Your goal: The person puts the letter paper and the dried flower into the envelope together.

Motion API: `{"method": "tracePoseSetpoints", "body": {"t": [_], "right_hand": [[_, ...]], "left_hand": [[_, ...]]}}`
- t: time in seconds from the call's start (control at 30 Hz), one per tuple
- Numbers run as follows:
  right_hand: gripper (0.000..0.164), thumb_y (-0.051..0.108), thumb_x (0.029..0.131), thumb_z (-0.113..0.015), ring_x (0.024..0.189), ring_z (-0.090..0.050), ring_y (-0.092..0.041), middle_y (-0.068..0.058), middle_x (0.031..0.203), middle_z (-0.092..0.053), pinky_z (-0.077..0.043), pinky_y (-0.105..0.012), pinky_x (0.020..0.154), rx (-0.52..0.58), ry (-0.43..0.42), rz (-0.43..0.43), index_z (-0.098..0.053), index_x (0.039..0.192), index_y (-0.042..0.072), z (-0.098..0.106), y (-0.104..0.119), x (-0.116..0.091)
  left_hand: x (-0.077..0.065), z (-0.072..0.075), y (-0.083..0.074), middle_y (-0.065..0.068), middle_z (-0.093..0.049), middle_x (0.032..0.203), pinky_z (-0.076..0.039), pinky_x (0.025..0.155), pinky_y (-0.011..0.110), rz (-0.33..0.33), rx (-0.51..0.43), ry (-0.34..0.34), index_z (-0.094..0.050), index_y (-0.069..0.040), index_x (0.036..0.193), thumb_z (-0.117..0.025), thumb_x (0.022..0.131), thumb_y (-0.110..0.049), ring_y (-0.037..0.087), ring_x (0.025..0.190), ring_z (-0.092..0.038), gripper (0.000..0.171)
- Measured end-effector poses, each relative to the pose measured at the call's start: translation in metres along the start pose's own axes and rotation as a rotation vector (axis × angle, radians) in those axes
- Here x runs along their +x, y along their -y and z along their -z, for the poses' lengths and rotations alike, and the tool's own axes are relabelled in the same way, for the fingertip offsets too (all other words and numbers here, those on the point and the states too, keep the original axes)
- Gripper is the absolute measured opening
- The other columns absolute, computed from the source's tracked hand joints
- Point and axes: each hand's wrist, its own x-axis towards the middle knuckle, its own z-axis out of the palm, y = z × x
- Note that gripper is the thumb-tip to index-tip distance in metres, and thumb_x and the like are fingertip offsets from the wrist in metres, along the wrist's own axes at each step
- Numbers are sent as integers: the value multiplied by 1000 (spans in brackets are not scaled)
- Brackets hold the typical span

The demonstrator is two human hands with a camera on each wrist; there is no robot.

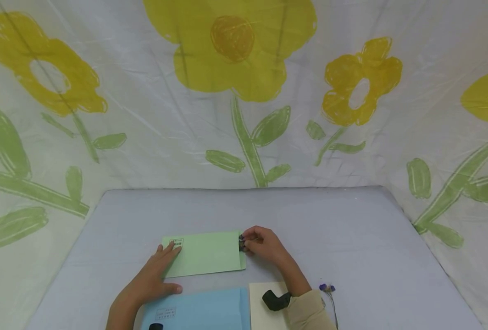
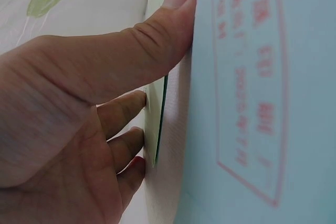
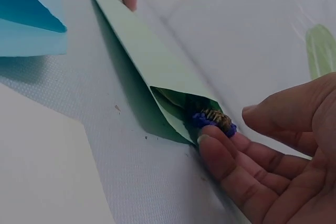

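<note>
A pale green envelope lies flat on the table, its right end open. Dried purple flowers poke out of that end, the rest hidden inside. My right hand is at the opening; in the right wrist view its fingertips touch the flower heads from below, while the thumb stands apart from them. My left hand rests spread on the envelope's left end, fingers over the printed stamp. Its thumb reaches toward a light blue envelope, close to its upper edge; whether they touch I cannot tell.
A cream envelope or sheet lies under the right forearm, beside the blue envelope. Right of the sleeve is another dried flower sprig on a thin stem. A flower-printed curtain hangs behind the table.
</note>
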Motion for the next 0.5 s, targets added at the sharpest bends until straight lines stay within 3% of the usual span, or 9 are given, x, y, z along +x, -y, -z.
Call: {"method": "tracePoseSetpoints", "body": {"t": [0.13, 0.3, 0.5], "right_hand": [[19, -4, 93, -61, 81, -68, -20, -10, 97, -69, -60, -32, 69, -12, -5, 11, -66, 111, -4, -1, -1, 0], [17, -2, 93, -63, 78, -68, -23, -11, 96, -69, -59, -34, 67, -27, -73, 6, -67, 110, -4, -1, 0, -1], [14, -6, 94, -61, 77, -67, -38, -20, 90, -69, -59, -44, 67, -30, -124, 28, -65, 106, -11, 0, 10, -3]], "left_hand": [[0, 0, 1, 21, -26, 161, -12, 115, 67, -7, -3, -1, -41, -8, 153, -92, 64, -33, 49, 148, -9, 106], [0, 0, 0, 21, -26, 161, -13, 114, 68, -10, 0, -5, -41, -8, 153, -92, 64, -33, 50, 148, -10, 106], [0, 1, -2, 22, -27, 161, -13, 114, 67, -11, 8, -10, -41, -7, 153, -92, 64, -34, 50, 147, -10, 106]]}}
